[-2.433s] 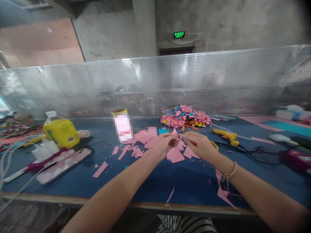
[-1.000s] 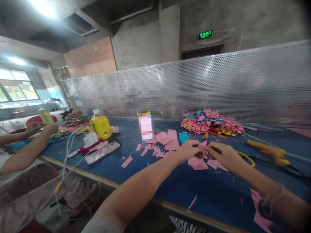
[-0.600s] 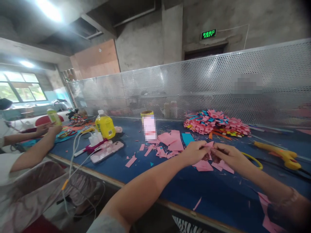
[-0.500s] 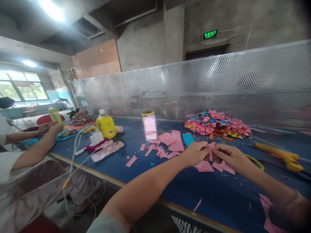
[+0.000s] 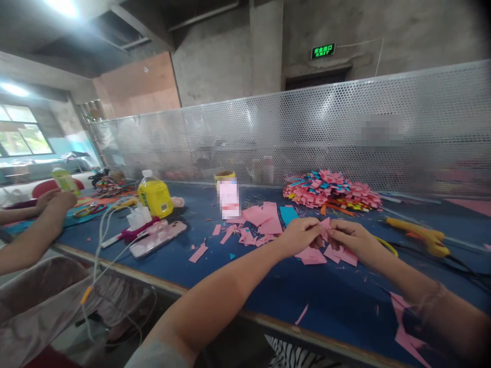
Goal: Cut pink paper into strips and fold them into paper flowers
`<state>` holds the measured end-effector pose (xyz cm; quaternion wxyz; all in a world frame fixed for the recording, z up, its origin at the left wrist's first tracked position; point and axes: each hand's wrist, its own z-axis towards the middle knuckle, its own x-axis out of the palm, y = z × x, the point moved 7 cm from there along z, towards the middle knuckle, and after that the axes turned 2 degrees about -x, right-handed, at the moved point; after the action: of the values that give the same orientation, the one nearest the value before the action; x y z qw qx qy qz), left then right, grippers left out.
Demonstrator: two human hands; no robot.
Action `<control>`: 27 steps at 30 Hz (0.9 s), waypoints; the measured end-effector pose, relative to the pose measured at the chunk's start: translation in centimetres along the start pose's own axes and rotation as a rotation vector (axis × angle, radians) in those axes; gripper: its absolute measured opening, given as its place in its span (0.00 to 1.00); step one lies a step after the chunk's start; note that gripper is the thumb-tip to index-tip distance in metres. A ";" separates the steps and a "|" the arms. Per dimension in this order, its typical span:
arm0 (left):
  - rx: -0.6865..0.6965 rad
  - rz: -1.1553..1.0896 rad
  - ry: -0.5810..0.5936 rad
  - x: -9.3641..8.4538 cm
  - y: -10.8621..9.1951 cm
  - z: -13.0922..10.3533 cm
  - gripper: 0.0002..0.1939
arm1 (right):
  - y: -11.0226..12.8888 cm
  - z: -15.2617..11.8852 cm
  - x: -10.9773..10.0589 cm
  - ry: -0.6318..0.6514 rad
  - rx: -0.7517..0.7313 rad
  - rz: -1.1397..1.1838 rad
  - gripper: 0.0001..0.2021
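- Pink paper piece [image 5: 325, 225]: pinched between the left hand [image 5: 301, 236] and right hand [image 5: 350, 239], both clamped on it.
- Below them, pink scraps [image 5: 311, 256] on the blue tabletop [image 5: 268, 286].

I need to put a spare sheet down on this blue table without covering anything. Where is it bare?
Bare blue table lies between the near edge and the hands, left hand and right hand, which pinch a pink paper piece. It is crowded beyond them: pink scraps, folded-paper pile, phone.
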<state>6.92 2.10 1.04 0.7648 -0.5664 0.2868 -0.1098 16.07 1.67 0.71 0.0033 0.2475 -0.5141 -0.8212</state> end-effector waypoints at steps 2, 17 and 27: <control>0.001 -0.021 -0.010 -0.2 -0.1 0.1 0.11 | 0.0 0.0 0.0 -0.010 0.020 0.048 0.13; -0.025 -0.071 -0.039 -0.6 0.6 0.7 0.14 | -1.5 0.4 0.2 -0.072 0.106 0.242 0.14; -0.069 -0.072 -0.064 -0.8 0.9 0.7 0.13 | 0.3 0.2 0.4 -0.038 0.030 0.178 0.04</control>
<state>6.55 3.35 0.57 0.7492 -0.6055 0.2452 -0.1092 15.54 1.55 0.89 0.0626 0.1851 -0.5465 -0.8144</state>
